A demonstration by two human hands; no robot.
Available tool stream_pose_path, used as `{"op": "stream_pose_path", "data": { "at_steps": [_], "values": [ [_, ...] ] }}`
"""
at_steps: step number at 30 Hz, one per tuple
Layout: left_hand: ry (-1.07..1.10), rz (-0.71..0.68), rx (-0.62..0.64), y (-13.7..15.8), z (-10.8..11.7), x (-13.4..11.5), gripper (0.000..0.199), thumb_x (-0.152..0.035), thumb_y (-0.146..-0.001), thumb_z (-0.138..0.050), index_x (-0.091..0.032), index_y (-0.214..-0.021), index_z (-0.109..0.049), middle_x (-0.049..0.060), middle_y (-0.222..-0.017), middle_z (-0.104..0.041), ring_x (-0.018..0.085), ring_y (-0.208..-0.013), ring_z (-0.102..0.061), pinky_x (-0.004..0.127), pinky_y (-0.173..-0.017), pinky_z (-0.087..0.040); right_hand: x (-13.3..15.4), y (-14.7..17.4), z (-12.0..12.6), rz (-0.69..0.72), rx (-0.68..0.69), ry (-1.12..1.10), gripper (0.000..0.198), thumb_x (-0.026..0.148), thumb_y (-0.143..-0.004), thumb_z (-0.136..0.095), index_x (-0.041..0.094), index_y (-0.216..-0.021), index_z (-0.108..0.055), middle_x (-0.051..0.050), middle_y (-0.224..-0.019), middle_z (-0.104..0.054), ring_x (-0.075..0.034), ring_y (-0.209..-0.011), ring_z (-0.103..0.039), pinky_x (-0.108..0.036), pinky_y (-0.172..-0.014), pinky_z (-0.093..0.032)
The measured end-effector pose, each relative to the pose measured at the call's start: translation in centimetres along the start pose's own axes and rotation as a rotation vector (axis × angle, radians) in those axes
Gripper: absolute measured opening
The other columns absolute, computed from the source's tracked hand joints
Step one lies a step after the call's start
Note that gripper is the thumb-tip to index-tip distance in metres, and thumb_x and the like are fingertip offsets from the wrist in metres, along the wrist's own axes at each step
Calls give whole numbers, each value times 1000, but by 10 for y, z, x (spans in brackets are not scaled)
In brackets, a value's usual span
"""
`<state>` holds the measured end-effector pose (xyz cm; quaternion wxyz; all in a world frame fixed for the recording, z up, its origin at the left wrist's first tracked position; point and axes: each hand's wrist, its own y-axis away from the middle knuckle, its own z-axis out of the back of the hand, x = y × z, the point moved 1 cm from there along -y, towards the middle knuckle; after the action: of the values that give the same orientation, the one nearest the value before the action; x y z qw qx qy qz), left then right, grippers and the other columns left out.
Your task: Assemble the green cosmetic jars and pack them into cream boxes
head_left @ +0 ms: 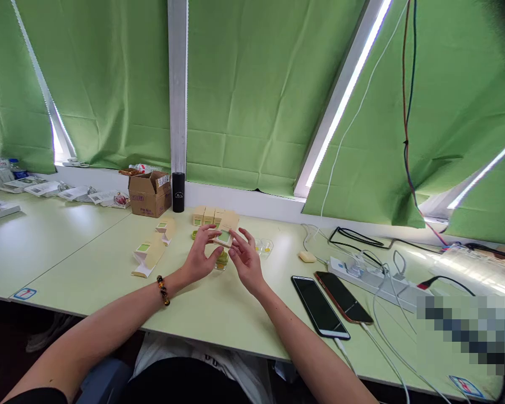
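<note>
Between my two hands, above the table, is a small cream carton (224, 238) with a green label and a raised flap. My left hand (201, 255) grips its left side with the fingertips, the thumb lower down. On the other side my right hand (247, 261) holds the carton with its fingers curved around the edge. Under the carton stands a small green jar (221, 259), partly covered by my hands. A second green piece (194, 234) shows behind my left hand. Clear little cups (266, 247) with yellow inside sit to the right.
Several closed cream cartons (209, 216) stand at the back. Opened-out cartons (147, 255) lie to the left. A cardboard box (150, 193) and a black cylinder (178, 192) are near the wall. Two phones (320, 306), a power strip (372, 283) and loose cables occupy the right side.
</note>
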<state>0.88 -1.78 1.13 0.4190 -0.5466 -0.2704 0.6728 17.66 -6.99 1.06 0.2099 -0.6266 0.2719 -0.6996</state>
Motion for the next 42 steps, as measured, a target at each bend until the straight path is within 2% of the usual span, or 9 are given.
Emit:
{"op": "stream_pose_path", "data": {
  "at_steps": [6,11,16,20,26,28,32,35,42],
  "values": [
    [-215,-43,-17,3,2,2,42,-31,-94,-64,-25,-133,-49,15,-143,-53,30,-137,-49,51,-112,-46,11,2,-8,87,52,-138,79,47,-96,-64,38,-159,-18,-8,-165,-33,-28,-149,-42,-57,-126,-33],
    [-216,32,-35,2,3,5,64,-40,-94,-65,-22,-147,-36,17,-148,-48,31,-140,-46,51,-115,-42,15,8,-8,134,134,-84,76,45,-101,-57,37,-160,-10,-8,-167,-33,-25,-156,-30,-58,-128,-25],
    [-143,210,-89,-3,6,16,51,-47,-97,-59,-22,-139,-50,15,-140,-55,30,-132,-53,47,-107,-48,17,13,-5,234,306,174,70,35,-103,-51,34,-162,-13,-6,-171,-23,-24,-159,-20,-57,-130,-19],
    [-65,340,-98,-12,12,33,46,-53,-88,-69,-18,-118,-65,12,-116,-68,25,-102,-66,39,-87,-55,12,12,-5,270,394,271,54,27,-103,-47,31,-156,-36,-5,-165,-39,-24,-156,-29,-55,-130,-20],
    [31,507,-102,-22,22,53,50,-49,-81,-74,-14,-116,-66,12,-105,-73,23,-92,-68,36,-80,-55,-8,1,10,156,26,399,21,20,-96,-53,26,-109,-68,-7,-118,-74,-25,-120,-66,-49,-109,-49],
    [44,537,-90,-22,26,57,51,-47,-80,-75,-15,-118,-65,11,-105,-74,23,-91,-69,35,-78,-56,-16,-1,16,95,28,564,20,18,-89,-58,25,-106,-68,-7,-112,-74,-27,-113,-65,-48,-100,-52],
    [48,593,-56,-21,31,65,47,-39,-74,-79,-14,-111,-65,10,-100,-73,22,-87,-69,36,-78,-56,-29,0,15,-24,213,766,46,25,-84,-71,24,-128,-59,-9,-126,-69,-28,-119,-60,-46,-99,-51],
    [40,615,0,-19,32,70,44,-30,-70,-79,-15,-109,-64,9,-100,-72,21,-84,-69,36,-77,-56,-35,3,8,-86,320,837,53,30,-85,-74,23,-134,-55,-11,-130,-67,-28,-121,-59,-44,-99,-51],
    [-63,595,73,-13,28,68,40,-18,-65,-74,-18,-102,-59,4,-88,-68,19,-81,-65,34,-77,-54,-34,0,10,-193,329,835,50,21,-83,-73,24,-131,-56,-7,-121,-69,-23,-107,-65,-37,-92,-50]
  ]
}}
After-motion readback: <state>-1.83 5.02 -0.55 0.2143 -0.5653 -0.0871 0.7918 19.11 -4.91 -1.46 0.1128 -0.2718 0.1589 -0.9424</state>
